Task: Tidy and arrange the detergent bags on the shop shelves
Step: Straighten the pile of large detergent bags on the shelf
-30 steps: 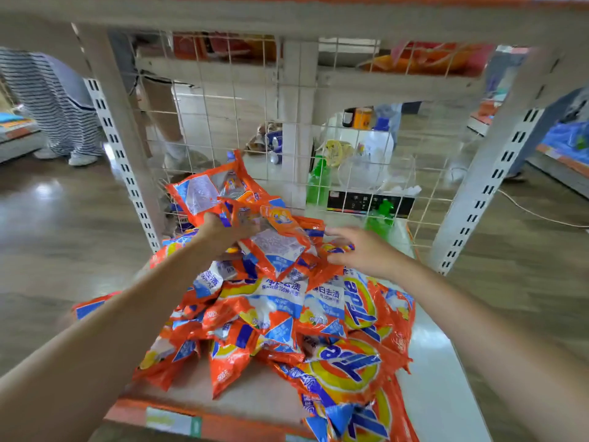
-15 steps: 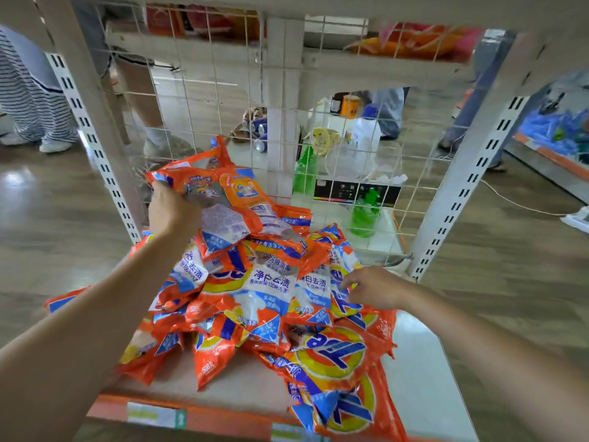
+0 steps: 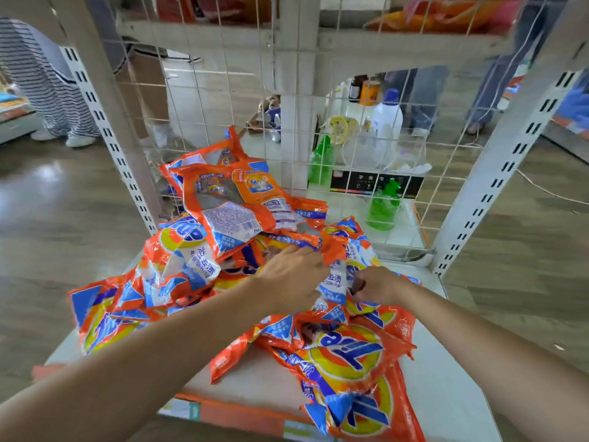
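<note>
Retail shop interior, slotted metal shelving uprights (image 3: 497, 183), wire mesh back panel (image 3: 204, 100), heaped branded detergent bags (image 3: 347, 355) on shelf (image 3: 446, 393), price-label strip (image 3: 236, 413), bottles (image 3: 382, 205) behind, further stocked aisles.
</note>
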Motion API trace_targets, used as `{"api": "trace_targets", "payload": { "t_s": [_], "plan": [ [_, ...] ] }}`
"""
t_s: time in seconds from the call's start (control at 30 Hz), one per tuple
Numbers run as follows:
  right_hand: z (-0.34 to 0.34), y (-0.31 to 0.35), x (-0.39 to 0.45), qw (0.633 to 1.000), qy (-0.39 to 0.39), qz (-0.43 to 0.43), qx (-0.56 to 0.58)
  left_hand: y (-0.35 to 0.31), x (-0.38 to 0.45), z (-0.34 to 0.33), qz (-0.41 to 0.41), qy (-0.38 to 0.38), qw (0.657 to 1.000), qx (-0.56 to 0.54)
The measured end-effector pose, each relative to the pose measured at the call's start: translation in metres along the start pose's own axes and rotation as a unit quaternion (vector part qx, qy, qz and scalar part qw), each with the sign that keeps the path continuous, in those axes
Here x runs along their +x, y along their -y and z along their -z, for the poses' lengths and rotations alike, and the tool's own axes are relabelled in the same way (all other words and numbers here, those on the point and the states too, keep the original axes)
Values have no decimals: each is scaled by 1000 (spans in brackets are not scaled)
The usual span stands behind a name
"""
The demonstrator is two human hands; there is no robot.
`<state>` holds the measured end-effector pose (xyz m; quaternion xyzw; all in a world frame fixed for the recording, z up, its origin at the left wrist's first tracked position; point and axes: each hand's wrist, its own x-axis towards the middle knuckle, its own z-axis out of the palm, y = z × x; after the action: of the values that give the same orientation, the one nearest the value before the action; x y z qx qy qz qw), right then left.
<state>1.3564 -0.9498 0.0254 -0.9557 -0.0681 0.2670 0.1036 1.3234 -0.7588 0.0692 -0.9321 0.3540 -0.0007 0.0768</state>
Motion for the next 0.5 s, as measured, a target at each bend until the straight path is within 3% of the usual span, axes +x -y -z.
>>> {"api": "trace_targets", "payload": {
  "t_s": [0.13,0.2,0.33,0.5],
  "plan": [
    [-8,-16,-34,998,59,-18,25,-35,25,-28,-50,107,989,87],
    [-20,-23,-46,991,93,-38,89,-40,37,-40,-60,134,981,124],
    [-44,-34,-52,946,112,-82,294,-36,49,-45,-80,96,983,137],
    [-21,-37,-54,950,46,-74,301,-9,46,-26,-46,102,989,93]
  ]
}}
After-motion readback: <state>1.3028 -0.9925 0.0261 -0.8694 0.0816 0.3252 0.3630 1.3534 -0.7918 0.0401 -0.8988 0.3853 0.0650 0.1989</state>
